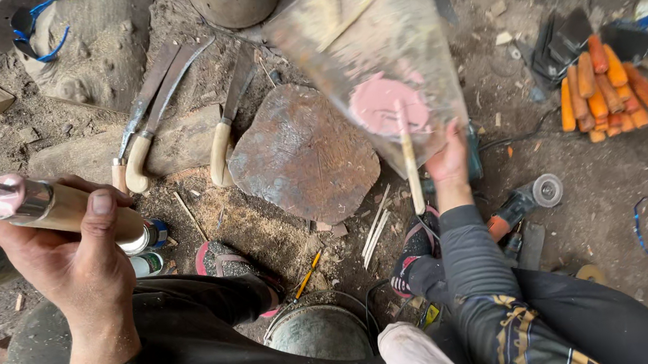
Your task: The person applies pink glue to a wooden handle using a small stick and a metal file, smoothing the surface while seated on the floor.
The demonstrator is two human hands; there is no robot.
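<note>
My left hand (73, 258) grips a pale wooden tool handle (80, 213) with metal bands at both ends. A metal blade runs off the left edge, and a blob of pink paste (1, 198) sits where blade meets handle. My right hand (447, 165) holds up a clear plastic sheet (374, 45), blurred by motion. On the sheet lies a round patch of pink paste (387, 102), with a thin wooden stick (411, 170) resting across it and hanging off the lower edge.
A flat rusty slab (302, 156) lies on the dirt ahead. Curved knives with pale handles (138, 155) lie left of it. A pile of orange handles (605, 91) is at right, a small grinder (525, 202) near my right knee, and a metal pot (318, 332) between my legs.
</note>
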